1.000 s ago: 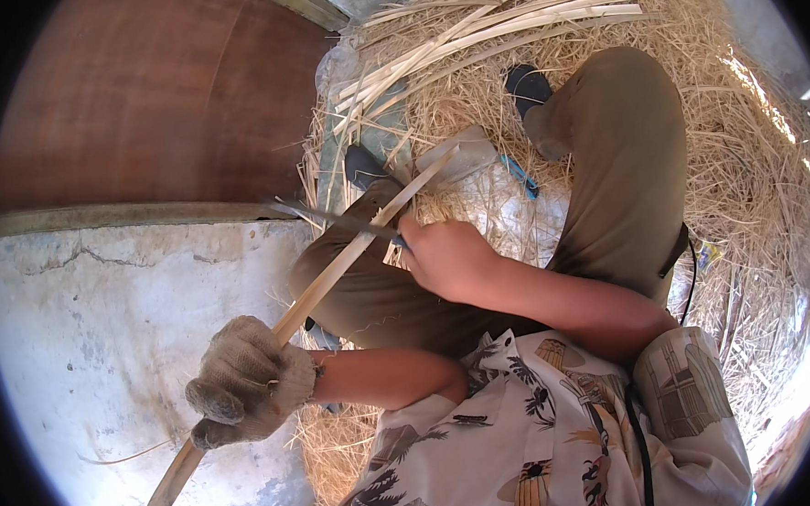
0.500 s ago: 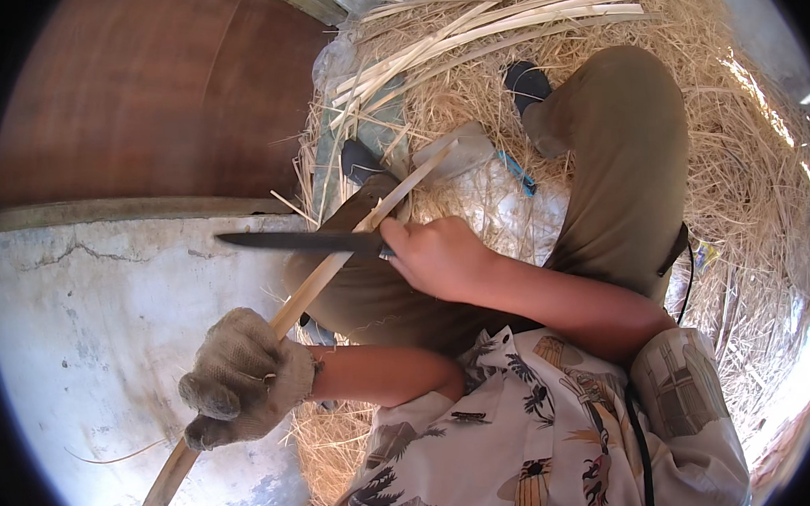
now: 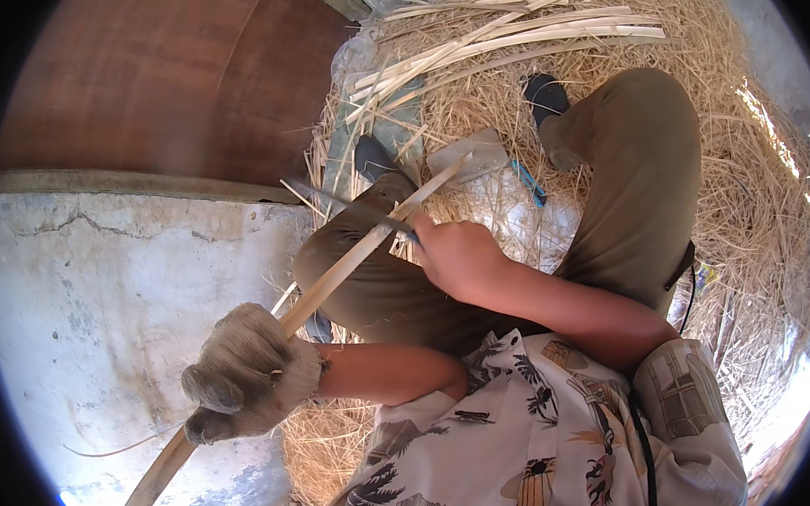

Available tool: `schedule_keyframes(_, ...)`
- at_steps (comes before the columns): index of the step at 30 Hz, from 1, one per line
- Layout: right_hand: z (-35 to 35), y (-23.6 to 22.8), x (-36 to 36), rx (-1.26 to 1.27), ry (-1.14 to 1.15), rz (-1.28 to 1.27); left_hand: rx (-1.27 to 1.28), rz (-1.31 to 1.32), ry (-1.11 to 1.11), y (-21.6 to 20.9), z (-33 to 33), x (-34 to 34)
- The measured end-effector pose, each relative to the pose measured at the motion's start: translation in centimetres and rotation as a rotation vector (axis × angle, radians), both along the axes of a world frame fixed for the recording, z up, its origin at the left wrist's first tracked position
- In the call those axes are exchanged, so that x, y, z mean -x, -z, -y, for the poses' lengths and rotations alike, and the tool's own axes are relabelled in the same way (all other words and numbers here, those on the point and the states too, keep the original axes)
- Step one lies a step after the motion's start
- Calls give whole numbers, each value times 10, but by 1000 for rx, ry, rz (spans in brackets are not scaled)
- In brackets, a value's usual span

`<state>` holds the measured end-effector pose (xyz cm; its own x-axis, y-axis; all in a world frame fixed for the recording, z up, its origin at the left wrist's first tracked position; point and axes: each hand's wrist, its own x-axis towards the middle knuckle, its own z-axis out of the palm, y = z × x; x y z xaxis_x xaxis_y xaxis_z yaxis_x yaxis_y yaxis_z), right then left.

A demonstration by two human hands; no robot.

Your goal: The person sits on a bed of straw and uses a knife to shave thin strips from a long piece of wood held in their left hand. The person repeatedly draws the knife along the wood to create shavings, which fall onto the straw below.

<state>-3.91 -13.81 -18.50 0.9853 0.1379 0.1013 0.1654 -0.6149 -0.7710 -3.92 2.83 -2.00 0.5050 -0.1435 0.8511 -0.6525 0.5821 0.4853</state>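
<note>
My left hand [image 3: 246, 373], in a worn grey-brown work glove, is closed round a long, pale bamboo-like strip [image 3: 340, 271]. The strip runs slantwise from the lower left up over my bent leg, with its narrow tip near my shins. Bare and closed, my right hand [image 3: 460, 257] grips the handle of a knife [image 3: 359, 210]. Its dark blade lies across the strip's upper part and points up and left, smeared by motion. Most of the handle is hidden inside my fist.
Split pale strips [image 3: 522, 38] lie at the far side on a thick layer of shavings [image 3: 730, 172]. Between my feet are a flat greyish slab [image 3: 468, 153] and a blue slim tool [image 3: 530, 184]. A cracked whitish wall [image 3: 132, 295] and a brown panel [image 3: 158, 83] stand at left.
The knife blade has swung from nearly level to pointing up and left. My right hand has shifted slightly right, while my left hand keeps its grip. The whole view has shifted a little.
</note>
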Motion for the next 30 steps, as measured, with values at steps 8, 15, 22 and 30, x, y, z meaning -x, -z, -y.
schedule_keyframes(8,1,-1,1,31,-29,-18,33,-30,-94,-1,2,1)
schedule_keyframes(15,5,19,-12,63,18,12,62,-25,-206,2,-1,-4)
schedule_keyframes(22,2,5,1,41,-14,54,10,27,-206,1,4,2)
schedule_keyframes(30,11,20,-14,57,82,-45,22,-5,-199,2,11,1)
